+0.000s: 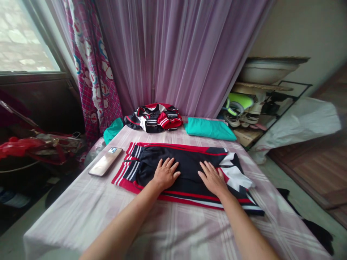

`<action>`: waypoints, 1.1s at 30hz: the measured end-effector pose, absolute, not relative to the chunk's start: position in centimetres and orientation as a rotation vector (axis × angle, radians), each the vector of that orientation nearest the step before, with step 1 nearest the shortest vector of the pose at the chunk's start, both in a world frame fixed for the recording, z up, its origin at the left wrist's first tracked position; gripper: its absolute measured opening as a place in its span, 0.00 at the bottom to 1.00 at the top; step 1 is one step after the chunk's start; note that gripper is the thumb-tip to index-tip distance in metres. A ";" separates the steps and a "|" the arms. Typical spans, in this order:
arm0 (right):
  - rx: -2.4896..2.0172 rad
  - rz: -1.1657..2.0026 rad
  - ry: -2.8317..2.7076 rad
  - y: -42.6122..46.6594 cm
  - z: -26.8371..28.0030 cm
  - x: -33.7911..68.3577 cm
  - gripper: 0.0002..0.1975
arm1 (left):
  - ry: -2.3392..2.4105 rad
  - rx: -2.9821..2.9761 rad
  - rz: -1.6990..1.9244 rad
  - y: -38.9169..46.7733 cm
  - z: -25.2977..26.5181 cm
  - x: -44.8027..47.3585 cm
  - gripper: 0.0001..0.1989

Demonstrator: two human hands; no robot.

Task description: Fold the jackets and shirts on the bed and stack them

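A folded navy, red and white track jacket (187, 164) lies flat on the table, its striped ribbed hem to the left and its white collar part to the right. My left hand (166, 174) rests palm down on the dark cloth left of its middle, fingers spread. On the right half, near the white and red part, my right hand (213, 177) also presses flat with fingers apart. Neither hand grips the cloth. Left of the hem sits a phone (106, 161), face down with its camera showing.
Plaid cloth covers the table (168, 231). Crumpled striped clothes (154, 118) and a folded teal cloth (210, 129) lie along its far edge. Behind hang purple curtains (176, 54). A shoe rack (279, 108) stands at the right, a red bag (24, 147) at the left.
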State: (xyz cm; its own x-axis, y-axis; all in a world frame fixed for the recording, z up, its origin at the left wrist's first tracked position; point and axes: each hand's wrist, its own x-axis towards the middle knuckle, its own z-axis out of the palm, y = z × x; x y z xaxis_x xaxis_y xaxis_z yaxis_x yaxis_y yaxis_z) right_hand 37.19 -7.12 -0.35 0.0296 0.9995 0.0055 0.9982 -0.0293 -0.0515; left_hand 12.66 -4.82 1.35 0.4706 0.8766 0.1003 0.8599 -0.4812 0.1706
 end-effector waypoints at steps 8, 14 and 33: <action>-2.205 0.023 -2.160 -7.0 -0.7 37.4 0.28 | 1.701 2.666 0.230 -5.2 2.2 5.3 0.27; -2.164 -0.006 -2.134 -7.0 -1.0 37.7 0.27 | 2.038 2.408 0.580 -6.0 2.4 -1.7 0.24; -2.102 -0.036 -2.088 -7.0 -1.7 38.4 0.26 | 1.974 1.969 0.940 -5.1 0.3 -5.2 0.26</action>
State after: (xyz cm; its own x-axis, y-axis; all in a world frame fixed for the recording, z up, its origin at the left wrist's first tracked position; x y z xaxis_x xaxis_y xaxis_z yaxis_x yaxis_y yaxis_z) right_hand 38.39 -6.97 -1.69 0.0143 0.9898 0.1417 0.9941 0.0012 -0.1089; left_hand -5.19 -5.12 0.26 -0.0936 0.9523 0.2906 0.8259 -0.0887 0.5568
